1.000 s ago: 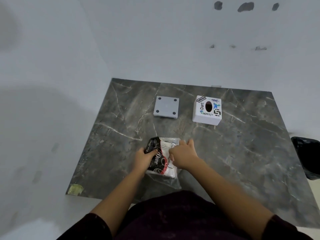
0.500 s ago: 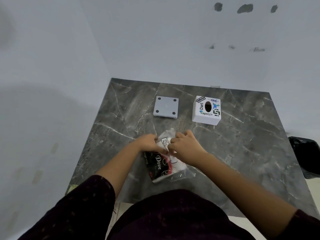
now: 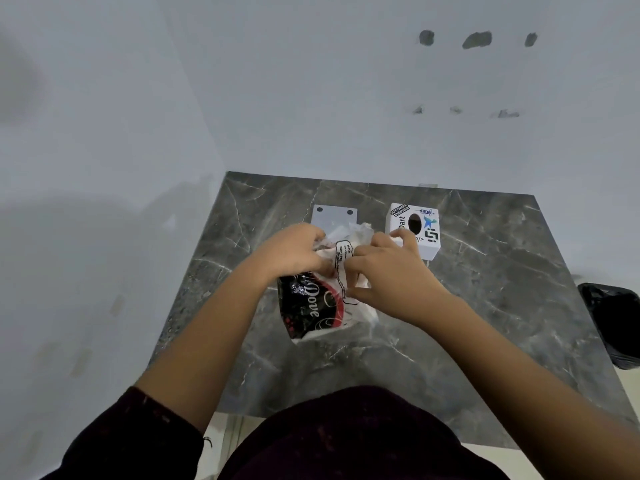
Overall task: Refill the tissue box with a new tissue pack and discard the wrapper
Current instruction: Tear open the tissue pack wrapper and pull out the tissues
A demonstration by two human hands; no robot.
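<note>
The tissue pack (image 3: 313,308), in a black, red and white printed plastic wrapper, is held up over the middle of the marble table (image 3: 485,306). My left hand (image 3: 294,252) grips the wrapper's top left and my right hand (image 3: 388,275) pinches its top right, crumpling the plastic between them. The white tissue box (image 3: 424,230), with stickers and an oval hole on top, stands behind my right hand. Its flat grey bottom panel (image 3: 332,216) lies to the left of it, partly hidden by my hands.
A black bin with a liner (image 3: 611,327) sits off the table's right edge. White walls close in the table at the back and left. My dark-clothed torso fills the bottom of the view.
Both hands have shifted from the pack's sides to its top end and raised it off the table toward the box. The wrapper's top is now bunched up between my fingers.
</note>
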